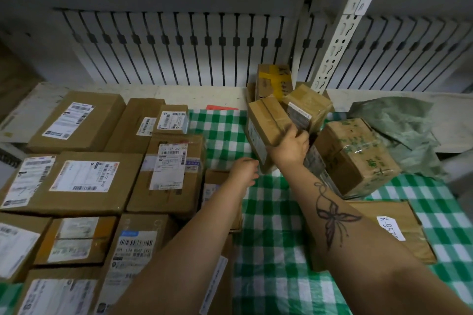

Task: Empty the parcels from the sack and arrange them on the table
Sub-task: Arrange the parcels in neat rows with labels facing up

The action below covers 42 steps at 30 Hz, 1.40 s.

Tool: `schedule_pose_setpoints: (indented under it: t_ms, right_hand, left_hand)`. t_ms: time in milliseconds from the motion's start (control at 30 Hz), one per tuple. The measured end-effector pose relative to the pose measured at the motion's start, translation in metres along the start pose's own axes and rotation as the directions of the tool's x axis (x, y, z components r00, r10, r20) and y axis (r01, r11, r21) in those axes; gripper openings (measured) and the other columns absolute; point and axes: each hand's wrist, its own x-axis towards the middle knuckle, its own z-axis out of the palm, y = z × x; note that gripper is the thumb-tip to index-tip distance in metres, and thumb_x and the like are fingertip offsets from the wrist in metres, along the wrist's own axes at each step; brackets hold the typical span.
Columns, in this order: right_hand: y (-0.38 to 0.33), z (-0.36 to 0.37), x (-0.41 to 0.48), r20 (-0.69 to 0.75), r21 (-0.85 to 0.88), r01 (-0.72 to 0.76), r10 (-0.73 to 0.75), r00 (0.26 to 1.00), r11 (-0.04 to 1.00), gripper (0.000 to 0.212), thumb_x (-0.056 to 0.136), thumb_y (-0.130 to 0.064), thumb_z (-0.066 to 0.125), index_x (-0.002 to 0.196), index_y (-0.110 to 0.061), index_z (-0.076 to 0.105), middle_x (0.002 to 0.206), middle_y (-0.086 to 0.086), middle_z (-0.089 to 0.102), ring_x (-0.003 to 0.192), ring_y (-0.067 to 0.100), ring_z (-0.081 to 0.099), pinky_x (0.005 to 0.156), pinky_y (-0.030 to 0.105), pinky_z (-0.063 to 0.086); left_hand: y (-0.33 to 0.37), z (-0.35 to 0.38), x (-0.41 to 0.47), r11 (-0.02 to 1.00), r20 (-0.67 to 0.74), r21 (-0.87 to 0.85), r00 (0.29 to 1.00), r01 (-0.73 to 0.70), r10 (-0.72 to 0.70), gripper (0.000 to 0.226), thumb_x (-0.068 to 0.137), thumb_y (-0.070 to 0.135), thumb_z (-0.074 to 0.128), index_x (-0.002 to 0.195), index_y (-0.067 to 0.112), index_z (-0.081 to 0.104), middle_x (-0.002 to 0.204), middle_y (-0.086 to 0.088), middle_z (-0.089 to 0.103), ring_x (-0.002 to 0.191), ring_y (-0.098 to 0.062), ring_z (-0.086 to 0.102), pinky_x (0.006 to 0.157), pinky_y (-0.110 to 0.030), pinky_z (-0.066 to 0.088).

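Observation:
Several brown cardboard parcels with white labels lie flat in rows on the left of the table, among them a large labelled box (84, 181). A jumbled pile of parcels sits at the right centre. My right hand (289, 146) grips a tilted brown parcel (266, 130) at the pile's left side. My left hand (244, 170) hovers just left of it, fingers loosely curled and holding nothing, above a small box (213, 186). A crumpled green sack (404, 130) lies behind the pile at the right. A box printed in green (355, 156) leans beside it.
The table carries a green-and-white checked cloth (276, 250). A flat parcel marked "K-957" (399, 227) lies at the right. A perforated metal shelf post (340, 41) rises behind the pile, before a white radiator-like grille (179, 46). A yellow-taped box (275, 82) stands at the back.

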Motion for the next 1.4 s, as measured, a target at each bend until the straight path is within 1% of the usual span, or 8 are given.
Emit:
schedule_pose_setpoints:
  t_ms: [100, 200, 433, 567, 667, 933, 1200, 1400]
  right_hand:
    - [-0.003, 0.001, 0.002, 0.017, 0.206, -0.077, 0.075, 0.997, 0.976, 0.081, 0.076, -0.023, 0.074, 0.141, -0.011, 0.026, 0.141, 0.016, 0.015, 0.130, 0.039, 0.025, 0.105, 0.044, 0.034]
    - [-0.008, 0.005, 0.004, 0.039, 0.410, -0.117, 0.110, 0.993, 0.905, 0.081, 0.075, -0.027, 0.075, 0.141, -0.010, 0.031, 0.138, 0.013, 0.018, 0.123, 0.035, 0.036, 0.103, 0.039, 0.038]
    - [-0.026, 0.034, 0.008, 0.274, 0.831, -0.337, 0.202, 0.940, 0.443, 0.075, 0.076, -0.018, 0.074, 0.140, -0.018, 0.035, 0.138, 0.012, 0.039, 0.117, 0.028, 0.050, 0.104, 0.045, 0.044]
    - [-0.038, 0.052, 0.014, 0.428, 0.872, -0.459, 0.193, 0.883, 0.170, 0.069, 0.082, -0.006, 0.069, 0.140, -0.010, 0.033, 0.134, 0.018, 0.049, 0.118, 0.034, 0.054, 0.102, 0.047, 0.045]
    - [-0.041, 0.062, 0.019, 0.484, 0.859, -0.505, 0.183, 0.856, 0.085, 0.062, 0.085, -0.005, 0.065, 0.139, -0.008, 0.035, 0.133, 0.019, 0.051, 0.118, 0.033, 0.054, 0.103, 0.047, 0.044]
    - [-0.049, 0.086, 0.044, 0.491, 0.854, -0.507, 0.141, 0.860, 0.118, 0.054, 0.088, -0.015, 0.063, 0.137, -0.010, 0.041, 0.131, 0.015, 0.056, 0.116, 0.027, 0.057, 0.103, 0.041, 0.045]
    - [-0.071, 0.113, 0.049, 0.608, 0.728, -0.591, 0.072, 0.791, 0.347, 0.050, 0.088, -0.021, 0.064, 0.134, -0.010, 0.048, 0.116, 0.015, 0.065, 0.103, 0.031, 0.063, 0.072, 0.037, 0.053]
    - [-0.065, 0.117, 0.052, 0.576, 0.645, -0.554, 0.141, 0.805, 0.527, 0.042, 0.090, -0.018, 0.060, 0.129, -0.004, 0.052, 0.121, 0.016, 0.062, 0.108, 0.031, 0.060, 0.096, 0.042, 0.049]
  left_hand:
    - [0.001, 0.000, 0.004, 0.998, 0.016, -0.042, 0.999, 0.038, -0.037, 0.025, 0.099, 0.017, 0.040, 0.121, 0.008, 0.050, 0.094, -0.009, 0.057, 0.099, -0.025, 0.056, 0.094, -0.034, 0.043]
    - [0.001, -0.003, 0.008, 0.996, 0.024, -0.072, 0.999, 0.044, -0.043, 0.041, 0.099, 0.024, 0.041, 0.134, 0.003, 0.044, 0.127, -0.016, 0.055, 0.121, -0.029, 0.052, 0.099, -0.035, 0.040]
    - [0.014, -0.015, 0.018, 0.976, -0.023, -0.207, 0.998, -0.061, 0.057, 0.045, 0.100, 0.031, 0.040, 0.141, 0.013, 0.035, 0.138, -0.013, 0.048, 0.115, -0.028, 0.053, 0.091, -0.036, 0.043]
    - [0.025, -0.031, 0.029, 0.954, -0.065, -0.290, 0.996, -0.071, 0.055, 0.046, 0.099, 0.034, 0.041, 0.140, 0.013, 0.038, 0.139, -0.012, 0.048, 0.119, -0.028, 0.053, 0.094, -0.039, 0.043]
    - [0.028, -0.041, 0.039, 0.943, -0.077, -0.327, 0.996, -0.059, 0.036, 0.045, 0.098, 0.034, 0.043, 0.137, 0.014, 0.041, 0.138, -0.011, 0.049, 0.123, -0.027, 0.050, 0.102, -0.041, 0.040]
    - [0.038, -0.046, 0.066, 0.918, -0.097, -0.385, 0.993, -0.096, 0.063, 0.038, 0.098, 0.029, 0.044, 0.134, 0.016, 0.043, 0.130, -0.007, 0.053, 0.123, -0.025, 0.049, 0.101, -0.039, 0.040]
    - [0.035, -0.051, 0.071, 0.875, -0.067, -0.479, 0.997, -0.074, 0.047, 0.035, 0.099, 0.026, 0.042, 0.131, 0.013, 0.047, 0.131, -0.011, 0.055, 0.121, -0.027, 0.052, 0.097, -0.039, 0.046]
    - [0.028, -0.060, 0.073, 0.928, -0.099, -0.365, 0.994, -0.070, 0.036, 0.026, 0.098, 0.029, 0.044, 0.119, 0.017, 0.054, 0.128, -0.007, 0.057, 0.109, -0.022, 0.054, 0.087, -0.035, 0.044]
